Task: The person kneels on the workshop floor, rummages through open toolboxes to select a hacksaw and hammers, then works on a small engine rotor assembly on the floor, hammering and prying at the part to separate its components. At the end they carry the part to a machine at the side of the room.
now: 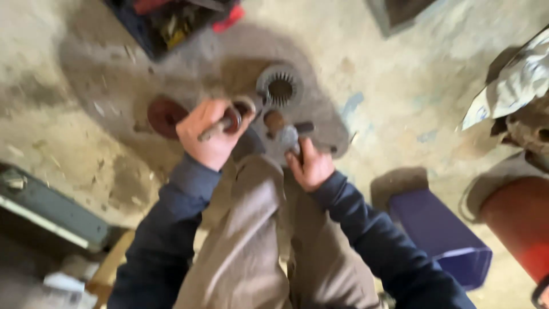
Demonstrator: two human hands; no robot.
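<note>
**A:** What does the head view show?

**B:** A person in dark blue sleeves and tan trousers bends over a concrete floor (400, 91), both hands down at a grey metal plate (320, 134) lying flat on it.

**A:** The left hand?

**B:** The left hand (207, 133) is clenched around a metal rod (213, 130) that ends in a dark red round part (232, 119), just at the plate's left edge.

**A:** And the right?

**B:** The right hand (310, 166) has its grip closed on a small grey metal piece (287, 137) near the plate's lower middle. Motion blur hides what that piece is.

**A:** What else sits on the plate?

**B:** A toothed gear ring (279, 88) near the top, and a small rusty round part (274, 120) between the ring and the right hand.

**A:** Around them?

**B:** A rust-red disc (164, 116) lies on the floor just left of the left hand. A purple plastic bin (443, 237) stands to the right of the person, with a red-orange drum (517, 226) at the far right. A dark crate of tools (171, 23) sits at the top edge, well apart from the hands.
</note>
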